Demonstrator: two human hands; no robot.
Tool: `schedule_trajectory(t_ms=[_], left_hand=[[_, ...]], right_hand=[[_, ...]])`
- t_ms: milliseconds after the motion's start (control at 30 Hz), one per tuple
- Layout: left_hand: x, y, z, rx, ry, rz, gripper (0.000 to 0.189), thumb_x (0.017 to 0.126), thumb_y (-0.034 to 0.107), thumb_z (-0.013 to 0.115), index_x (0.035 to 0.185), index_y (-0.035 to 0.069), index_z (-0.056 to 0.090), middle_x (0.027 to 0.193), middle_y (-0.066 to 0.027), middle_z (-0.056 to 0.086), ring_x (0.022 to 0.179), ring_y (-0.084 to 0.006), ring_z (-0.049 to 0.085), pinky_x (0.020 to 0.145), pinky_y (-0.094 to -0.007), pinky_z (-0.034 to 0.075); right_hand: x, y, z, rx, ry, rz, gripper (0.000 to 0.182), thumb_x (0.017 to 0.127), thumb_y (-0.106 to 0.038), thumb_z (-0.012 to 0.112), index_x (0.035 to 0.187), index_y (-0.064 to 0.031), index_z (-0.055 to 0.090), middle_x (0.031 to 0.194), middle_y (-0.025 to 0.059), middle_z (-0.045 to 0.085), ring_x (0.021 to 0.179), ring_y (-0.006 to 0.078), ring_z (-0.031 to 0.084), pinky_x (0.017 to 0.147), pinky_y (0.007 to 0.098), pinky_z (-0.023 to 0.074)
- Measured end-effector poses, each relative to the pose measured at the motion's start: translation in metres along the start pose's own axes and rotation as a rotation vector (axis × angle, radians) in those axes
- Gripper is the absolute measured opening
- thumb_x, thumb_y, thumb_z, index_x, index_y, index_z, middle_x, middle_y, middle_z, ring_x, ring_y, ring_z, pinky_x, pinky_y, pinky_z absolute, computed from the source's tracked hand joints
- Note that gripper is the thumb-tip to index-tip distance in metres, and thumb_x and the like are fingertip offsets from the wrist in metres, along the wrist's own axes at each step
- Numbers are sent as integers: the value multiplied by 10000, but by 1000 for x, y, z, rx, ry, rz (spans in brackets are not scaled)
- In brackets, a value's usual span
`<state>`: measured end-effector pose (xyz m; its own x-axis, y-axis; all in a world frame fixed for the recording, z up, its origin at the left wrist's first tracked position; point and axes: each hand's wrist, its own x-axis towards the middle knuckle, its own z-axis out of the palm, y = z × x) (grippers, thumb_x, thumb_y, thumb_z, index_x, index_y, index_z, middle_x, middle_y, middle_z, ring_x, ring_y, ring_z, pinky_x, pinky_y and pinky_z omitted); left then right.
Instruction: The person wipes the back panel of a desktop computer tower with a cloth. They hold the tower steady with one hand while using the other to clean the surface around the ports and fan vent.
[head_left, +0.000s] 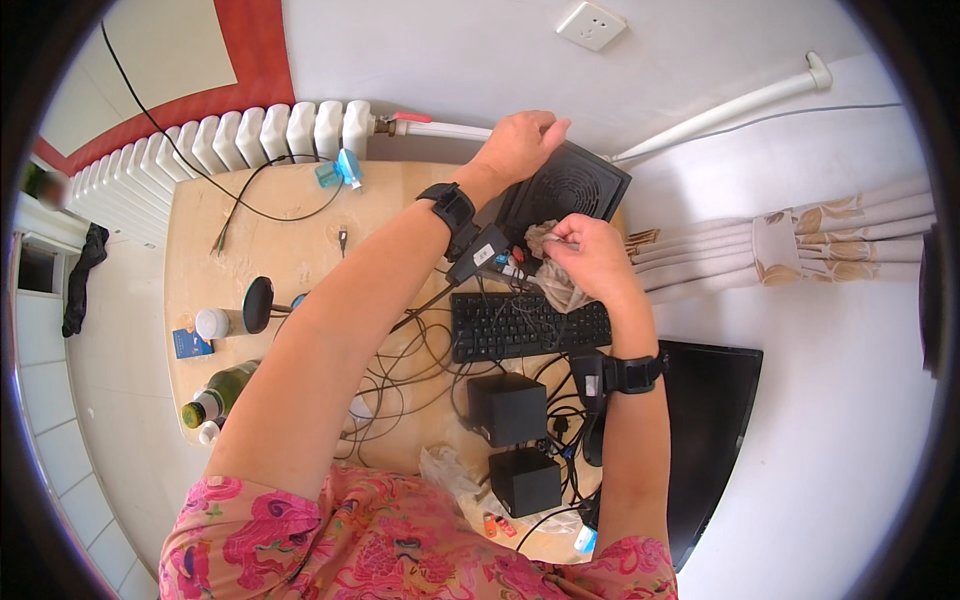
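In my right hand (589, 251) is a crumpled grey-brown cloth (562, 289), pinched between thumb and fingers. It hangs over the far edge of a black keyboard (517, 330), beside the near side of a black computer case (574, 184) with a round vent grille. My left hand (521, 146) lies at the case's far left corner, fingers bent; whether they grip it is hidden. A black device with a white label (482, 255) and a cable is below my left wrist. Small items, one a red piece (517, 253), lie between it and the cloth.
Tangled cables (405, 360) spread over the wooden table (262, 247). Two black speakers (506, 409) and a monitor (709, 442) stand near my right arm. At left are a green bottle (231, 386) and a white-lidded jar (214, 324). A radiator (281, 135) and gathered curtain (776, 247) border the table.
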<state>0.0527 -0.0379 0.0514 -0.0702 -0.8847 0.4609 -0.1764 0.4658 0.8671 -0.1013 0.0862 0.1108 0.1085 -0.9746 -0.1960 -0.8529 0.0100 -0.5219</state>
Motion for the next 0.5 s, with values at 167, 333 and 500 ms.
schedule_trajectory(t_ms=[167, 333, 500], left_hand=[[-2, -3, -3, 35, 11, -3, 386, 986, 339, 541, 920, -17, 672, 876, -225, 674, 812, -410, 629, 751, -437, 504], [-3, -3, -3, 16, 33, 1, 374, 986, 328, 548, 914, -20, 663, 847, -234, 653, 774, -410, 611, 724, -437, 489], [-5, 3, -1, 0, 45, 18, 369, 973, 319, 562, 863, -27, 627, 805, -262, 602, 742, -450, 553, 690, -471, 459]], right_hand=[[12, -13, 23, -242, 67, 175, 220, 791, -242, 715, 909, -56, 722, 858, 175, 714, 837, 358, 689, 737, 406, 540], [9, -21, 25, -328, -48, 176, 199, 768, -223, 721, 858, -46, 730, 830, 191, 705, 825, 363, 684, 733, 406, 542], [-4, -26, -4, -256, -118, 55, 204, 729, -178, 766, 774, 13, 711, 652, 147, 660, 594, 227, 641, 603, 334, 505]])
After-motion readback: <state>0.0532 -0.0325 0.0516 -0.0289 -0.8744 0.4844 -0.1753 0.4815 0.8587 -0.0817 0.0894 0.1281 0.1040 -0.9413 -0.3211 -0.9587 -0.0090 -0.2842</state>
